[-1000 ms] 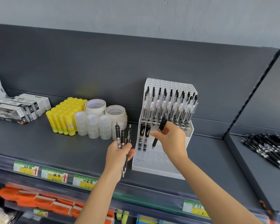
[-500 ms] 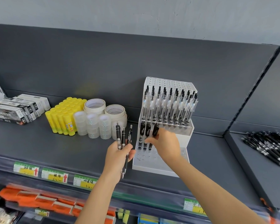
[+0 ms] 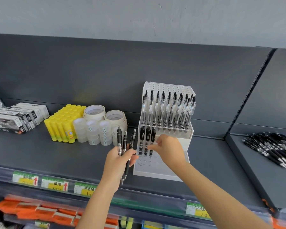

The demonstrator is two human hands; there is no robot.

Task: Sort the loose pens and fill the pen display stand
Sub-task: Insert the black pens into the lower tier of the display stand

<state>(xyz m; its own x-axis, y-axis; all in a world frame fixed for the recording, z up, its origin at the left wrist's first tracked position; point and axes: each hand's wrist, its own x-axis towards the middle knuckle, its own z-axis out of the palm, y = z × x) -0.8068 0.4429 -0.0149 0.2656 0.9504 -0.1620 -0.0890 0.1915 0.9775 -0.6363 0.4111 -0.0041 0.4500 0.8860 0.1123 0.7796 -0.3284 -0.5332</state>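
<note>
While three black-grip pens (image 3: 147,140) stand side by side in the middle tier of the white pen display stand (image 3: 187,139), the right hand (image 3: 168,148) reaches in beside them, its fingertips (image 3: 153,147) pinched on the lower barrel of the third. The tier above is filled with clear-bodied pens (image 3: 169,109); the lowest tier shows bare holes. The stand sits on the grey shelf (image 3: 40,152). Just left of it, the left hand (image 3: 120,161) is closed around a bundle of loose pens (image 3: 125,142), clicker ends up. Further left stand tape rolls (image 3: 97,128), yellow glue sticks (image 3: 63,124) and boxes (image 3: 16,118). Well to the right, on the neighbouring shelf, lies a pile of black pens (image 3: 271,147).
</note>
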